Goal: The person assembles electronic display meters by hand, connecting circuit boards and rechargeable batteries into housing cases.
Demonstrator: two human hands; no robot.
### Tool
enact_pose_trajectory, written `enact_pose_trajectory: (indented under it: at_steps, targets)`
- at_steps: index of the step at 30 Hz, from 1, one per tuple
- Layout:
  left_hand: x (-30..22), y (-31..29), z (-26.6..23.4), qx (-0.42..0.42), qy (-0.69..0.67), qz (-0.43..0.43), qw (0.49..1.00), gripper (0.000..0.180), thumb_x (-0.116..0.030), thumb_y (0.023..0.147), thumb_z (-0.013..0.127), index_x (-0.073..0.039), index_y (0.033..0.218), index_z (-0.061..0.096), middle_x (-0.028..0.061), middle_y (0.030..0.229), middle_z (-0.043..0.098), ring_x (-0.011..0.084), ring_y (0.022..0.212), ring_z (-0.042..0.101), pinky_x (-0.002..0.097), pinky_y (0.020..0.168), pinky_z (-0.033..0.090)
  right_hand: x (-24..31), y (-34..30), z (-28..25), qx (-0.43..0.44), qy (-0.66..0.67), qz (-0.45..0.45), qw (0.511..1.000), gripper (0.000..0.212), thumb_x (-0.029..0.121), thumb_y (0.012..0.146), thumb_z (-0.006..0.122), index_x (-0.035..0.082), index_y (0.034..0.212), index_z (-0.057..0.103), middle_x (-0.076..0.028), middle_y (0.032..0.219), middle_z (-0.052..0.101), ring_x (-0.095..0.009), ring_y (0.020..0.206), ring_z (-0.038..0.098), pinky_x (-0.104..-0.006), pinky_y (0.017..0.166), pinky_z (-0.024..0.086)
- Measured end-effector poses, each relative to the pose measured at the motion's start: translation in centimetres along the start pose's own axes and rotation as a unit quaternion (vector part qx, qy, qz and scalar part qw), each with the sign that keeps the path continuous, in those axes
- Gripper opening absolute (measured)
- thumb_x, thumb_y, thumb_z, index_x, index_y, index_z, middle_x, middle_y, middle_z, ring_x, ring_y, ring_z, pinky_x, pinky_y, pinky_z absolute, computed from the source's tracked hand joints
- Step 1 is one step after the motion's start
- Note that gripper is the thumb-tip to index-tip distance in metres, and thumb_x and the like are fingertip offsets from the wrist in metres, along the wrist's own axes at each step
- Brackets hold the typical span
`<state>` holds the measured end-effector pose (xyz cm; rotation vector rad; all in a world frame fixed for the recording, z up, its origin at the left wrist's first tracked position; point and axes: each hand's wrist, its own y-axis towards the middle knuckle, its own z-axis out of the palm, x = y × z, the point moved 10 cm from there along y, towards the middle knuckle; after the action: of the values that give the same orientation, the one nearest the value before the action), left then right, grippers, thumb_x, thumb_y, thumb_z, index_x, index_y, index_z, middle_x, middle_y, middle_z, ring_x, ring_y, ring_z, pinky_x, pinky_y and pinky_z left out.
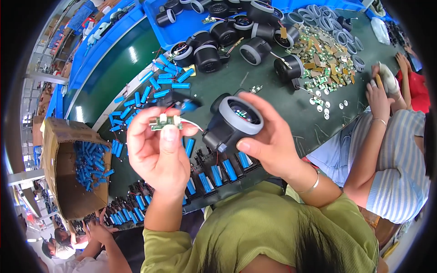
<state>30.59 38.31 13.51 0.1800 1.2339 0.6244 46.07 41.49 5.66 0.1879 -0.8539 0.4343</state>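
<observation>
My left hand [157,154] pinches a small green circuit board [164,121] between thumb and fingers. A white cable [193,123] runs from the board to a black round housing with a grey ring [240,116]. My right hand [271,139] grips this housing by its side, its ringed face turned up and small parts visible inside. Just behind my left fingers is a blurred black part with a blue cell [189,105]; whether the hand also holds it I cannot tell. Below both hands, blue cylindrical cells [216,175] sit in black holders along the table's near edge.
Loose blue cells [165,81] are scattered at the left, beside a cardboard box [54,177] of more. Black housings [208,58], a heap of circuit boards [325,61] and grey rings [314,18] lie at the back. A co-worker's hands [378,98] are at the right.
</observation>
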Motion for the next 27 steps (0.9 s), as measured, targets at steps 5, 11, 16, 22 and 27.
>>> enact_pose_trajectory:
  at_steps: [5,11,16,22,27]
  targets:
    - [-0.3,-1.3,-1.4,-0.002,-0.01,-0.035,0.999,0.035,0.001,0.079,0.057,0.004,0.112,0.044,0.0193,0.099,0.058,0.021,0.073,0.062,0.0311,0.065,0.054,4.4,-1.2,1.5,0.046,-0.27,-0.19,0.943,0.079,-0.002,0.065,0.073,0.0,0.13,0.03,-0.011,0.124,0.038,-0.019,0.114,0.043,-0.0323,0.096,0.038]
    - [-1.3,-2.3,-2.3,0.008,-0.051,-0.054,0.997,0.039,0.002,0.076,0.059,0.004,0.112,0.045,0.0198,0.1,0.057,0.0212,0.075,0.062,0.0312,0.063,0.055,7.6,-3.5,4.3,0.064,-0.411,-0.371,0.83,0.064,0.008,0.06,0.077,-0.002,0.116,0.048,-0.022,0.114,0.051,-0.033,0.105,0.052,-0.0364,0.087,0.043]
    - [-2.5,-2.5,-2.2,0.021,-0.081,-0.044,0.996,0.037,-0.002,0.074,0.062,0.002,0.108,0.046,0.0179,0.096,0.056,0.0201,0.064,0.061,0.0285,0.056,0.054,9.0,-5.5,6.4,0.066,-0.403,-0.483,0.775,0.053,0.007,0.061,0.077,-0.002,0.108,0.053,-0.023,0.108,0.053,-0.036,0.094,0.057,-0.0379,0.077,0.048]
    - [-1.8,-2.7,-2.9,-0.003,-0.083,-0.066,0.994,0.039,-0.004,0.074,0.064,0.002,0.108,0.046,0.0174,0.096,0.056,0.0203,0.067,0.061,0.0285,0.055,0.052,8.6,-5.0,6.5,0.067,-0.411,-0.488,0.767,0.053,0.006,0.061,0.076,-0.002,0.108,0.053,-0.024,0.108,0.053,-0.037,0.092,0.057,-0.0393,0.077,0.048]
    - [-1.1,-2.5,-3.5,-0.018,-0.083,-0.082,0.993,0.038,-0.004,0.074,0.062,0.003,0.108,0.046,0.0174,0.096,0.057,0.0196,0.067,0.061,0.0278,0.056,0.052,7.9,-4.1,6.0,0.086,-0.397,-0.462,0.789,0.057,0.006,0.061,0.076,-0.003,0.112,0.051,-0.023,0.11,0.053,-0.036,0.096,0.056,-0.0411,0.081,0.047]
